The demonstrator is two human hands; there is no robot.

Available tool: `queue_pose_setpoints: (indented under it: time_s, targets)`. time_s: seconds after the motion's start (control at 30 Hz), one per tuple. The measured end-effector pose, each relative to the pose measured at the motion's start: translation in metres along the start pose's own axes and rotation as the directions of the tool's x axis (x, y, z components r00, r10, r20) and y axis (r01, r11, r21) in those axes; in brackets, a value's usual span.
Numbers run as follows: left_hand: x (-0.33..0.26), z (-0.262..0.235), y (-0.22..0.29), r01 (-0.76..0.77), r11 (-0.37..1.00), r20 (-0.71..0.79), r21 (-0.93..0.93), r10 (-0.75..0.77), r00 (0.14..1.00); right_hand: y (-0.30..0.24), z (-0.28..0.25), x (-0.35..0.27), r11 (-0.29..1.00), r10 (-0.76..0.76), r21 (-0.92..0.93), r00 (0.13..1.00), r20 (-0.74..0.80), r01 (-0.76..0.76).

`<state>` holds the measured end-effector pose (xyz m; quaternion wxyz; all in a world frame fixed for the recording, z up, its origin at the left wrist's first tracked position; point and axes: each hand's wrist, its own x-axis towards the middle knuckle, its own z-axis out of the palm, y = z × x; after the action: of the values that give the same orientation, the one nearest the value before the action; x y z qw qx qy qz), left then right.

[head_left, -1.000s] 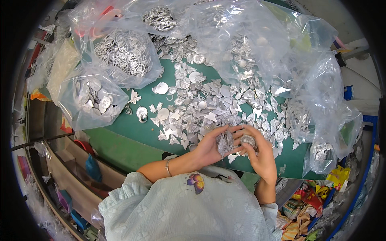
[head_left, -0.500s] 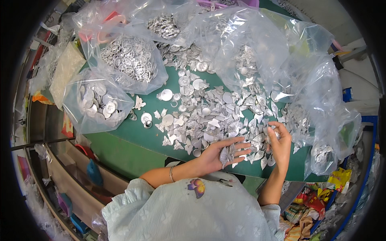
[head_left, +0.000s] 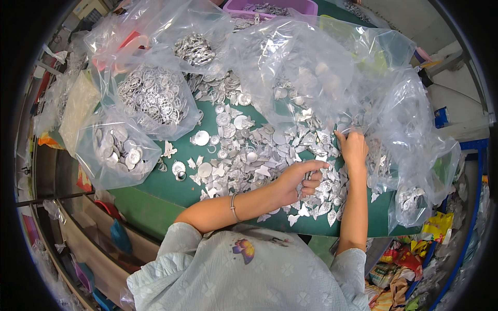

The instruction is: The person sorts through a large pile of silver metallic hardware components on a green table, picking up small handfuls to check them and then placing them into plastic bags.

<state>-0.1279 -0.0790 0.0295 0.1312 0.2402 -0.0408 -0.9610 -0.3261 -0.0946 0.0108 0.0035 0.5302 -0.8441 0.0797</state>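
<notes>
My left hand (head_left: 302, 182) is closed, its fingers curled round a few small silver metal pieces that show between them. It hovers over the near right part of a loose pile of silver charms (head_left: 249, 150), flat shapes like leaves, discs and stars. My right hand (head_left: 354, 149) reaches farther out, at the pile's right edge beside a large clear plastic bag (head_left: 311, 57). Its fingers are bent downward, with the thumb side toward the left; what they hold, if anything, is hidden.
Clear bags of silver rings (head_left: 153, 96) and discs (head_left: 116, 150) stand at the left on the green table (head_left: 150, 184). A purple basket (head_left: 306, 7) stands at the back. Another clear bag (head_left: 412, 199) lies at the right edge, and colourful packets (head_left: 438, 228) are below it.
My left hand has closed over the pieces that lay on its open palm and moved slightly up. My right hand has moved farther away, toward the bags. The view has shifted slightly.
</notes>
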Motion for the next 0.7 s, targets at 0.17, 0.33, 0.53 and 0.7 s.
queue_pose_setpoints:
  time_s: [0.17, 0.33, 0.53, 0.7]
  targets:
    - [0.006, -0.023, 0.009, -0.050, 0.999, 0.082, -0.018, 0.051, 0.995, 0.003, -0.002, 0.010, 0.990, -0.006, 0.138, 0.999, -0.051, 0.013]
    - [0.003, -0.027, 0.005, -0.091, 0.996, 0.088, -0.021, 0.093, 0.992, 0.018, 0.003, -0.013, 0.813, -0.069, 0.575, 0.996, -0.065, 0.093]
    - [0.000, -0.022, 0.004, -0.158, 0.983, 0.103, 0.089, 0.149, 0.984, -0.017, -0.047, -0.059, -0.141, -0.185, 0.869, 0.875, 0.448, -0.474]
    - [-0.002, -0.016, 0.001, -0.291, 0.945, 0.011, 0.151, 0.293, 0.956, -0.013, -0.025, -0.064, -0.548, -0.428, 0.542, 0.770, 0.472, -0.637]
